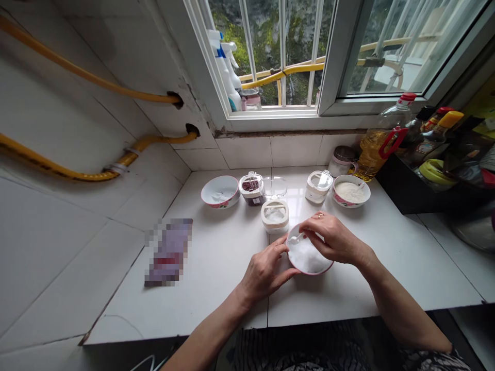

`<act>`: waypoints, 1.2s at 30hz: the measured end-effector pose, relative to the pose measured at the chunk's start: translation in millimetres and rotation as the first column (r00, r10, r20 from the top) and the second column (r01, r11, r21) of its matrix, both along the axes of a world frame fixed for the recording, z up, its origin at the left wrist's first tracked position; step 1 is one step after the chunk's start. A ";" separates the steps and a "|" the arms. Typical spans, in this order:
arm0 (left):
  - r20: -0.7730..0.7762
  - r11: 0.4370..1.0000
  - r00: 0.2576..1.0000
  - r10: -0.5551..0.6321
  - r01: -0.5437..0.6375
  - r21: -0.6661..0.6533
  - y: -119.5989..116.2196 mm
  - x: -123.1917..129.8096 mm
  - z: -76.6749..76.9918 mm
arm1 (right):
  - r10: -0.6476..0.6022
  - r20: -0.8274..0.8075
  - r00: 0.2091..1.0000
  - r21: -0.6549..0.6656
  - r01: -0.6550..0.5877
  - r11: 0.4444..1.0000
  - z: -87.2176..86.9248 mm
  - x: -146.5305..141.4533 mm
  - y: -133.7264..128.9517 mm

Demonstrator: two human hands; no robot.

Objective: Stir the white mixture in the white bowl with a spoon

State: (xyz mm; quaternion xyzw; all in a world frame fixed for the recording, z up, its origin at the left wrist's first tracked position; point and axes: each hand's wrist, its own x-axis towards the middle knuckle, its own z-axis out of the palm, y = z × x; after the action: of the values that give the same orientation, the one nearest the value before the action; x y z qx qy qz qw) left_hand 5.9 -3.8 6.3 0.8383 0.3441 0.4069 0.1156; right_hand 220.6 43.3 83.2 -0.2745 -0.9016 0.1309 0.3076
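A bowl (309, 273) of white, grainy powder (309, 256) stands on the counter in front of me. My left hand (266, 270) grips its left side, thumb low at the front and fingers at the rim. Over the bowl, my right hand (328, 237) is closed on a small white spoon (296, 239), whose tip is at the powder's left edge. Just behind the bowl sits a clear jar (275, 216) with a white rim, its transparent lid (275, 187) flipped up and some white contents inside.
Behind stand a white bowl (220, 189), a jar of dark red contents (251, 188), another lidded jar (318, 186) and a floral bowl of pale grains (351, 192). An oil bottle (371, 149) and a black bottle box (410, 188) are at right. A blurred-out packet (170, 252) lies left.
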 end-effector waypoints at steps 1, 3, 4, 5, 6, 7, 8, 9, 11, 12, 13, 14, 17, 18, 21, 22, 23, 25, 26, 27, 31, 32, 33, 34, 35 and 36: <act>0.001 1.000 1.000 0.000 0.000 0.000 -0.1 0.0 0.1 | -0.004 -0.011 1.000 0.001 0.004 1.000 0.0 0.8 0.2; 0.001 1.000 1.000 0.001 -0.001 0.002 -0.3 -0.3 -0.5 | 0.002 -0.007 1.000 -0.022 -0.002 1.000 -1.0 2.2 1.2; 0.000 1.000 1.000 0.003 -0.003 0.002 -0.4 -0.5 -0.9 | -0.001 0.003 1.000 -0.037 0.001 0.999 -1.5 2.8 1.7; -0.002 1.000 1.000 0.006 -0.006 0.002 -0.6 -0.7 -1.5 | -0.009 0.011 1.000 -0.049 0.010 0.999 -1.6 3.3 2.1; -0.004 1.000 1.000 0.008 -0.008 0.002 -0.7 -0.8 -2.0 | -0.020 0.009 1.000 -0.056 0.021 0.998 -1.3 3.7 2.2; -0.005 1.000 1.000 0.011 -0.011 0.003 -0.8 -0.9 -2.4 | -0.029 -0.004 1.000 -0.065 0.029 0.997 -0.6 3.9 2.1; -0.006 1.000 1.000 0.013 -0.013 0.003 -0.9 -0.9 -2.8 | -0.029 -0.026 0.999 -0.079 0.027 0.996 0.3 3.7 1.7; -0.007 1.000 1.000 0.013 -0.013 0.001 -0.9 -0.8 -3.0 | -0.016 -0.045 0.999 -0.102 0.011 0.995 1.1 3.2 1.0; -0.009 1.000 1.000 0.009 -0.009 -0.001 -0.9 -0.6 -3.1 | 0.031 -0.057 0.998 -0.145 -0.039 0.989 1.4 1.0 -0.3; -0.010 1.000 1.000 0.008 -0.008 -0.002 -0.8 -0.5 -3.1 | 0.051 -0.045 0.998 -0.160 -0.057 0.985 0.6 -0.4 -0.7; -0.010 1.000 1.000 0.009 -0.009 -0.001 -0.8 -0.4 -3.1 | 0.058 -0.026 0.998 -0.162 -0.061 0.985 -0.7 -1.6 -0.7; -0.010 1.000 1.000 0.010 -0.010 0.000 -0.7 -0.4 -3.0 | 0.049 -0.006 0.999 -0.158 -0.050 0.986 -2.3 -2.4 -0.4; -0.011 1.000 1.000 0.011 -0.011 0.001 -0.5 -0.5 -2.6 | -0.037 0.017 0.999 -0.142 0.039 0.989 -6.3 -1.1 2.6; -0.012 1.000 1.000 0.009 -0.009 0.000 -0.5 -0.5 -2.4 | -0.061 0.012 0.998 -0.139 0.062 0.988 -6.7 0.4 3.9; -0.010 1.000 1.000 0.002 -0.002 -0.002 -0.5 -0.5 -1.7 | -0.097 -0.001 0.995 -0.141 0.096 0.985 -6.1 5.2 6.9; -0.011 1.000 1.000 0.001 -0.001 -0.003 -0.5 -0.5 -1.6 | -0.112 0.001 0.994 -0.147 0.111 0.983 -6.0 6.5 7.7; -0.011 1.000 1.000 0.003 -0.003 -0.005 -0.5 -0.6 -1.5 | -0.134 0.003 0.991 -0.152 0.133 0.979 -6.2 7.6 8.4; -0.013 1.000 1.000 0.006 -0.006 -0.003 -0.6 -0.7 -1.3 | -0.195 0.002 0.981 -0.158 0.192 0.968 -8.0 8.7 9.8; -0.014 1.000 1.000 0.006 -0.006 -0.002 -0.6 -0.7 -1.3 | -0.224 0.002 0.974 -0.162 0.222 0.962 -9.4 8.8 10.5; -0.015 1.000 1.000 0.006 -0.006 0.000 -0.7 -0.8 -1.3 | -0.251 0.004 0.968 -0.166 0.248 0.955 -11.1 8.4 11.0; -0.016 1.000 1.000 0.004 -0.004 0.003 -0.8 -1.0 -1.4 | -0.285 0.014 0.959 -0.208 0.281 0.937 -18.0 2.4 11.1; -0.015 1.000 1.000 0.006 -0.006 0.004 -0.8 -0.9 -1.4 | -0.277 0.009 0.961 -0.224 0.272 0.936 -19.0 0.2 10.6; -0.014 1.000 1.000 0.009 -0.008 0.006 -0.8 -0.8 -1.4 | -0.271 -0.001 0.963 -0.242 0.262 0.934 -19.5 -1.9 9.9; -0.014 1.000 1.000 0.010 -0.010 0.008 -0.7 -0.7 -1.4 | -0.264 -0.015 0.964 -0.263 0.251 0.932 -19.3 -3.6 9.3; -0.014 1.000 1.000 0.010 -0.010 0.010 -0.6 -0.6 -1.4 | -0.262 -0.031 0.965 -0.286 0.242 0.927 -18.6 -4.8 8.8; -0.015 1.000 1.000 0.008 -0.008 0.012 -0.4 -0.5 -1.4 | -0.266 -0.050 0.963 -0.312 0.238 0.920 -17.3 -5.3 8.3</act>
State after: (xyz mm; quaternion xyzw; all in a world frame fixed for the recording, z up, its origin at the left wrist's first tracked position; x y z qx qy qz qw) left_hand 5.4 -4.2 4.9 0.8404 0.3461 0.4032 0.1066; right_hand 215.2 51.6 66.0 -0.4260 -0.8130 0.2392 0.3169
